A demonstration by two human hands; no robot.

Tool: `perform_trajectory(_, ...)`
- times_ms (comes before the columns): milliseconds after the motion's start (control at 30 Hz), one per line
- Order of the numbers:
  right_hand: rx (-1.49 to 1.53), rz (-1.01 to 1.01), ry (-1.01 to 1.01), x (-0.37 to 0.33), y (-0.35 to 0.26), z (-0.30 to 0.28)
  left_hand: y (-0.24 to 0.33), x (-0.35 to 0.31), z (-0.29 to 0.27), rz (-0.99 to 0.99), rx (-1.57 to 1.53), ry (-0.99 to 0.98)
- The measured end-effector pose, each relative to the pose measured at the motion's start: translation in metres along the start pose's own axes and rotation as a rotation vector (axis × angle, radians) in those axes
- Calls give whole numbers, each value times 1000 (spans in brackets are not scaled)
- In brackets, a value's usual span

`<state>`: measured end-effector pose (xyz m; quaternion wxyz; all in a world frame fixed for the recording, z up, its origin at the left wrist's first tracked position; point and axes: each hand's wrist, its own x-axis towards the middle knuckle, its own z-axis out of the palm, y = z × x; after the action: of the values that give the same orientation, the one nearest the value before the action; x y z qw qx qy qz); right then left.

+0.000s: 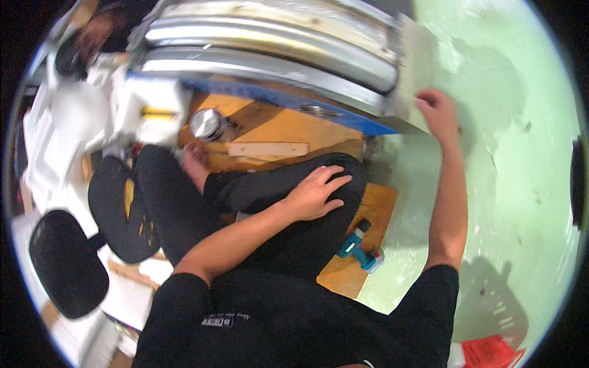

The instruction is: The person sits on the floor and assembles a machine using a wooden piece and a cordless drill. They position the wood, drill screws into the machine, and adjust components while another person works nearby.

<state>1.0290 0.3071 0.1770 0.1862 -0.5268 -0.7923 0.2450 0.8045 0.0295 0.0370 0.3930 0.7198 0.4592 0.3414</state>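
The right knee (348, 172) is bent out to the side, its shin folded inward to a bare foot (196, 167) left of that knee. The left forearm (242, 236) crosses the body to it, and the left hand (318, 195) lies palm down on the leg there, fingers spread. Right of the knee, the right forearm (445, 202) reaches forward, and the right hand (443, 115) is beyond the knee, wrist bent inward, fingers loosely curled.
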Motion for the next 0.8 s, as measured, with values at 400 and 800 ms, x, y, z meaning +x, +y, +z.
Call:
perform_trajectory(400, 416, -603, -643, -166, -335, 259, 28, -187, -145, -283, -1981, 949)
perform_trajectory(800, 466, -1441, -711, -254, -513, 455, -73, -451, -205, -243, -1471, 1803)
